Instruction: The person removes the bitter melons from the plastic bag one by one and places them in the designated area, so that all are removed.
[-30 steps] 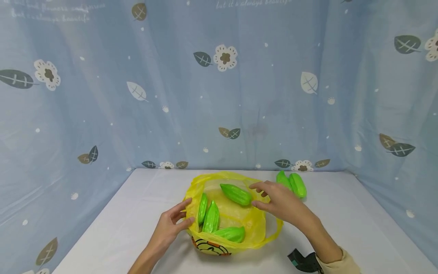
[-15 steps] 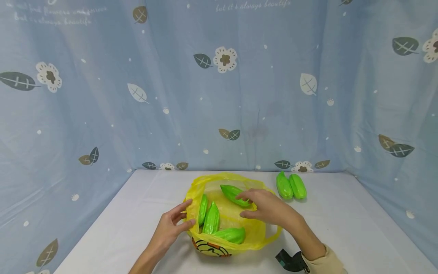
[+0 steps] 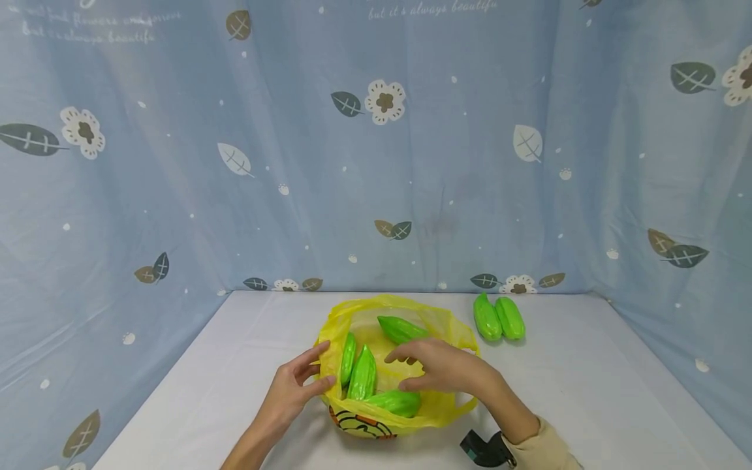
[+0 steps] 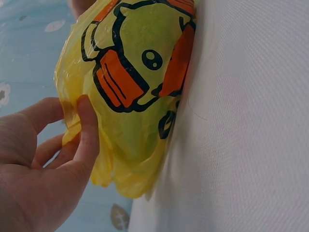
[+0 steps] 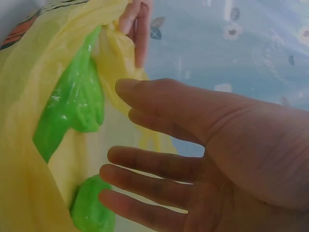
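A yellow plastic bag (image 3: pixel 336 321) stands with its mouth spread, a cartoon print on its front. Inside lie several green ridged gourds, among them an upright gourd (image 3: pixel 363 375), a front gourd (image 3: pixel 396 403) and a back gourd (image 3: pixel 401 329). My left hand (image 3: pixel 292 385) pinches the bag's left rim between thumb and fingers; the left wrist view shows the bag (image 4: pixel 130 140) bunched there. Over the bag's mouth hovers my right hand (image 3: pixel 449 369), fingers loosely bent and holding nothing. In the right wrist view its fingers (image 5: pixel 154 186) are spread near a gourd (image 5: pixel 89 205).
Two more green gourds, a left one (image 3: pixel 487 318) and a right one (image 3: pixel 510 318), lie side by side on the white table (image 3: pixel 587 365) behind the bag. A patterned blue curtain (image 3: pixel 446 163) encloses the back and sides. A black device (image 3: pixel 487 449) sits at my right wrist.
My right hand has moved left and toward me, from the bag's right rim to over its mouth, uncovering the two gourds outside. My left hand stays on the rim.
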A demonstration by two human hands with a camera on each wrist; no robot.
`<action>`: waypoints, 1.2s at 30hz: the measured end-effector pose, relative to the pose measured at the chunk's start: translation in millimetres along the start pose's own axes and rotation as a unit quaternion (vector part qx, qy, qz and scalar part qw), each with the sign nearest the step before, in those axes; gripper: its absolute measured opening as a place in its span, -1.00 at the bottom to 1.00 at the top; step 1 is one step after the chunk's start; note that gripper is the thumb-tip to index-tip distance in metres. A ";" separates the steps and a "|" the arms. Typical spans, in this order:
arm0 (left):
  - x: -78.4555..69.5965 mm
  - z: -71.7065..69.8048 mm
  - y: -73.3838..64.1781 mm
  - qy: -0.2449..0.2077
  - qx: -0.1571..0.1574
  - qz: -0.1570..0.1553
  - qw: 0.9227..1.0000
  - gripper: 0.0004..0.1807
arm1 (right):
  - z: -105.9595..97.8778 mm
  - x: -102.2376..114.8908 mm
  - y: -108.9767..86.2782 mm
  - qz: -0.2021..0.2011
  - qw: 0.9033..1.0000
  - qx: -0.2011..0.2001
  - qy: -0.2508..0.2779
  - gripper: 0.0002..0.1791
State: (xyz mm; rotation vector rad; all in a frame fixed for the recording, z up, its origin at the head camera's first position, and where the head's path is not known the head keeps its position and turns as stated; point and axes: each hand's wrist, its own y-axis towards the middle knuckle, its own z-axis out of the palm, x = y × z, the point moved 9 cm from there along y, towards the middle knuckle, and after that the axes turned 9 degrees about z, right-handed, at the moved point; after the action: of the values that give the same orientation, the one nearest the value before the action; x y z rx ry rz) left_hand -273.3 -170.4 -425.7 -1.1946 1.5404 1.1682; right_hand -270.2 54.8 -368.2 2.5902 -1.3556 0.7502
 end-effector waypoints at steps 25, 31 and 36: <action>0.1 0.4 -0.2 0.007 0.004 0.002 1.000 -0.29 | 35.0 7.8 3.1 -0.067 0.995 0.072 0.014 -0.53; -0.3 0.6 -1.0 0.005 0.004 0.001 1.000 -0.30 | 37.9 11.0 2.7 -0.093 0.993 0.076 0.006 -0.56; -1.3 0.3 -0.8 0.009 0.005 0.005 1.000 -0.30 | 37.0 14.3 1.7 -0.096 0.992 0.078 -0.002 -0.57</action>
State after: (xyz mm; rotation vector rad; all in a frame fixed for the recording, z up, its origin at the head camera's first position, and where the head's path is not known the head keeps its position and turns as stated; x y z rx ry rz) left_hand -272.2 -169.9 -424.7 -1.1949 1.5648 1.1593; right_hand -251.1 31.1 -393.6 2.7926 -1.0665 0.8496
